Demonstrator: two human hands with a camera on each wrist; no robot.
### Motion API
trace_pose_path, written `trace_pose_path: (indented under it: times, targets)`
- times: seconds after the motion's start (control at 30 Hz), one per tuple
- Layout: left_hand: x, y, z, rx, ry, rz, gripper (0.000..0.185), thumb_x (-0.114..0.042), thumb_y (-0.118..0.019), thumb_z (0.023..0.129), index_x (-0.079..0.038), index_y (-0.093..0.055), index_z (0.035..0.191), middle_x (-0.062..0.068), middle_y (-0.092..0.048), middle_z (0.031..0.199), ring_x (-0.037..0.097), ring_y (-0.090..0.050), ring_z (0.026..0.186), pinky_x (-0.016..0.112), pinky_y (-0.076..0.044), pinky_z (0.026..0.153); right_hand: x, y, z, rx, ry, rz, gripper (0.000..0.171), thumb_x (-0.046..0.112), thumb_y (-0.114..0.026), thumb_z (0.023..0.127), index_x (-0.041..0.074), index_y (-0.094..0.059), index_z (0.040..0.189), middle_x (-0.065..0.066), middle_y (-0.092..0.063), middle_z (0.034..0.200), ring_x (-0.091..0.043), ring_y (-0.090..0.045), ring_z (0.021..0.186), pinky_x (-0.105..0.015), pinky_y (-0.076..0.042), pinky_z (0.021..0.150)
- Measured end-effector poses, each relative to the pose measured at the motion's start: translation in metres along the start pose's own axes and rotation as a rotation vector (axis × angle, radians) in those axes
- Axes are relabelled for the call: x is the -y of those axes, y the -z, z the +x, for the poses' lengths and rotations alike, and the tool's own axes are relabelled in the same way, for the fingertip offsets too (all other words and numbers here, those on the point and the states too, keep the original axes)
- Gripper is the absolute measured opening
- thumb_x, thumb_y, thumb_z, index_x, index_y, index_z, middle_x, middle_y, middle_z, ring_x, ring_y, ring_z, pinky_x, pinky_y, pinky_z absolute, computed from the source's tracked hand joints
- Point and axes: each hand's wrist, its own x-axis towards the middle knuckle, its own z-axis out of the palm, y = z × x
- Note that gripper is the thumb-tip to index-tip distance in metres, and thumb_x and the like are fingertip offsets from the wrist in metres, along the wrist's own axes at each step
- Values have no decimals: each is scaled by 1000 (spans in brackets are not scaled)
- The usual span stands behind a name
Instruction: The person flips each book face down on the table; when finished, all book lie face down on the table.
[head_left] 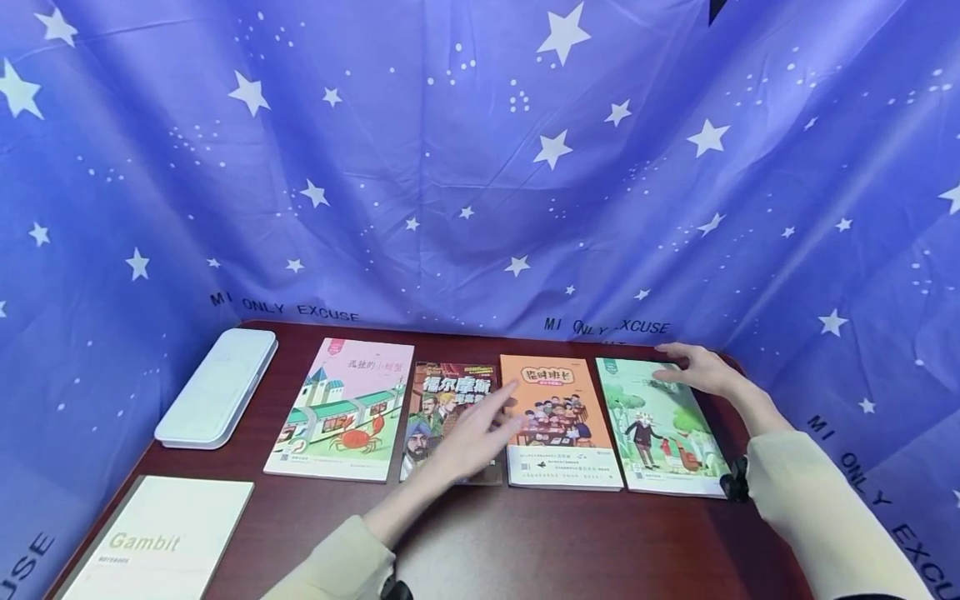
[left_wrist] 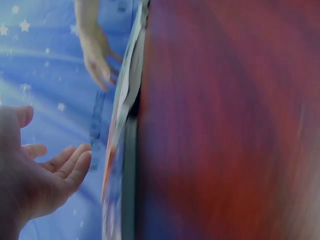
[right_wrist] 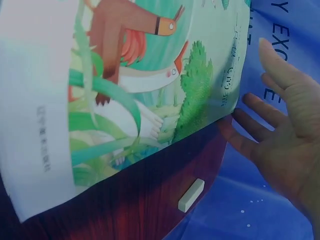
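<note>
Several picture books lie in a row on a dark red table [head_left: 525, 542]: a pink-and-green one [head_left: 341, 408], a dark detective one [head_left: 442, 396], an orange one [head_left: 558, 421] and a green one [head_left: 660, 425] [right_wrist: 125, 100]. My left hand [head_left: 480, 429] [left_wrist: 40, 175] hovers open over the dark book, fingers stretched toward the orange one. My right hand [head_left: 693, 367] [right_wrist: 285, 130] is open, fingers straight, at the green book's far right corner.
A pale blue case [head_left: 217, 387] lies at the far left. A white "Gambit" booklet [head_left: 161, 542] sits at the near left corner. A small white block [right_wrist: 191, 195] lies by the table's far right corner. Blue starry cloth [head_left: 480, 167] surrounds the table.
</note>
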Motion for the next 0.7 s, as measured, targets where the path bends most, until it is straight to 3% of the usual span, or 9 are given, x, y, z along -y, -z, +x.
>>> trace_pose_path:
  times: [0.3,0.43,0.53,0.7]
  targets:
    - [-22,-37,-7,92,5,-41,60,-49,-50,105,-30,-36,160,6,-63,145,18,-67,119,35,-57,101,2,3,7,57,5,-40,82,48,-73,93,-3,-45,151,-40,-40,152,-60,-42,135,-67,-51,98]
    - [-30,-49,-9,135,50,-94,58,-50,-50,104,-32,-39,159,4,-65,143,18,-67,121,36,-56,104,0,4,7,77,-13,-67,82,50,-74,91,-4,-50,147,-40,-38,153,-61,-40,136,-67,-51,98]
    - [-34,-59,-10,162,98,-125,58,-50,-50,104,-31,-41,158,0,-68,138,14,-68,120,35,-55,105,-2,3,9,86,-18,-95,80,49,-76,90,-6,-53,144,-41,-39,152,-62,-41,134,-67,-51,97]
    - [-37,-77,-13,215,164,-262,55,-44,-52,104,-20,-48,154,6,-77,116,14,-74,100,25,-58,91,0,3,11,90,7,-117,81,47,-80,87,-7,-54,142,-41,-43,148,-61,-43,132,-68,-50,97]
